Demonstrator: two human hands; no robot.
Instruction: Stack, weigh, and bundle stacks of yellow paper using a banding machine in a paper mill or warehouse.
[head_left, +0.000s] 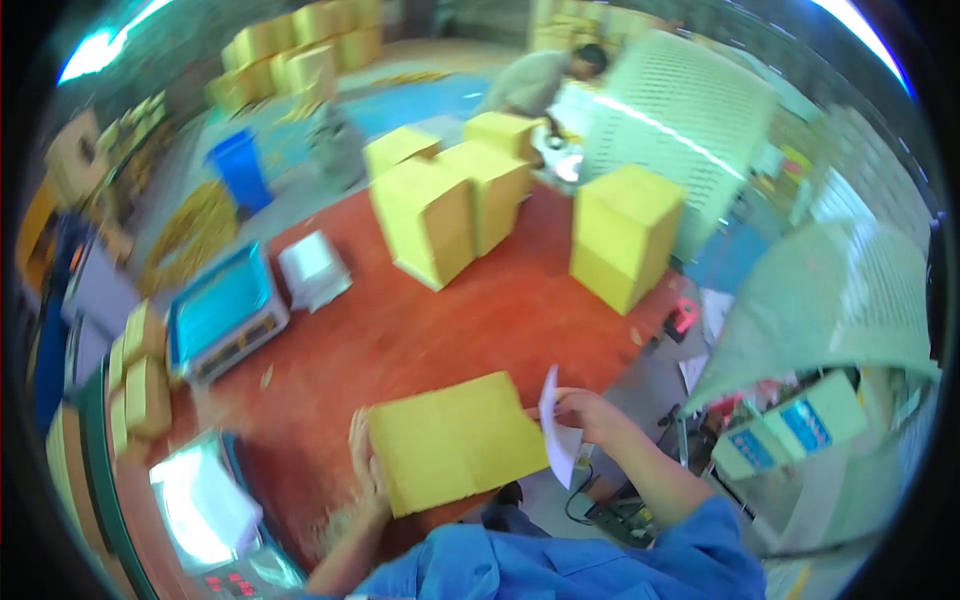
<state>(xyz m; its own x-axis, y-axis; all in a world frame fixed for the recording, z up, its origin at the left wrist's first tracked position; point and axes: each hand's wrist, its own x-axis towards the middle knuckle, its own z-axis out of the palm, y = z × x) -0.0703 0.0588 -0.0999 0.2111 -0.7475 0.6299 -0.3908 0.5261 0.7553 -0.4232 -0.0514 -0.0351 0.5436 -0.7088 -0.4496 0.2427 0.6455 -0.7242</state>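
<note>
White paper (562, 448) in right grip (584, 412), seemingly beside carton (460, 440).

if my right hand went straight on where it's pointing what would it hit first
Past the white paper it holds, your right hand would likely meet the nearest yellow carton; any gap is hard to judge.

Cartons (490, 205) stand on the table (470, 335) behind a cardboard piece (455, 440), a scale (225, 310) at its left, a paper sheet (562, 440) right.
</note>
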